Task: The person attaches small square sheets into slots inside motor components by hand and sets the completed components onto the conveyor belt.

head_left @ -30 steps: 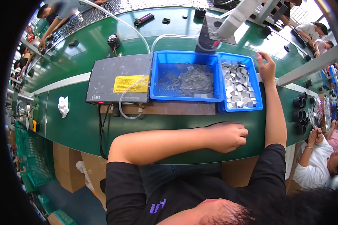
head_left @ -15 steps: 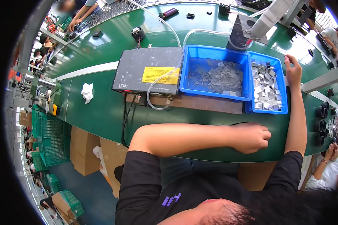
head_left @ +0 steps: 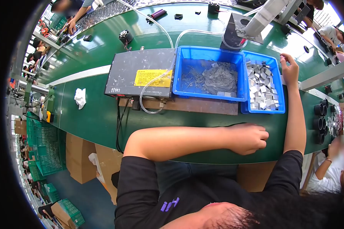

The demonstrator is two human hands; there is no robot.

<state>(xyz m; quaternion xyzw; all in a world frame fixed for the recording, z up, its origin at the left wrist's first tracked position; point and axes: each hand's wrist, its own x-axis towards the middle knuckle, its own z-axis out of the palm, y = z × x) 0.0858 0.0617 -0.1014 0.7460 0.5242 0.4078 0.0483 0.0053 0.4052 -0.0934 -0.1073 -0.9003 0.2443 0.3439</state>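
My left hand point(head_left: 249, 139) is closed in a fist, low over the green table point(head_left: 202, 121) near its front edge. Whether anything is inside the fist is hidden. My right hand point(head_left: 290, 70) is just beyond the right wall of a blue bin of small silvery metal pieces point(head_left: 263, 89). Its thumb and forefinger stand apart, the other fingers are bent, and nothing shows between them. Left of that bin stands a larger blue bin point(head_left: 208, 96). It holds a heap of grey stringy scraps point(head_left: 219, 77) and a few flat silvery pieces point(head_left: 226, 94).
A grey box with a yellow label point(head_left: 139, 72), hoses and cables stands left of the bins. A crumpled white tissue point(head_left: 80, 98) lies farther left. Above the bins leans a metal duct point(head_left: 262, 23). Black cups point(head_left: 320, 122) stand at right. Other people work around.
The whole view has shifted slightly, so the table and bins sit farther left. My left fist stays in place on the table; my right hand's fingers have bent a little beside the bin.
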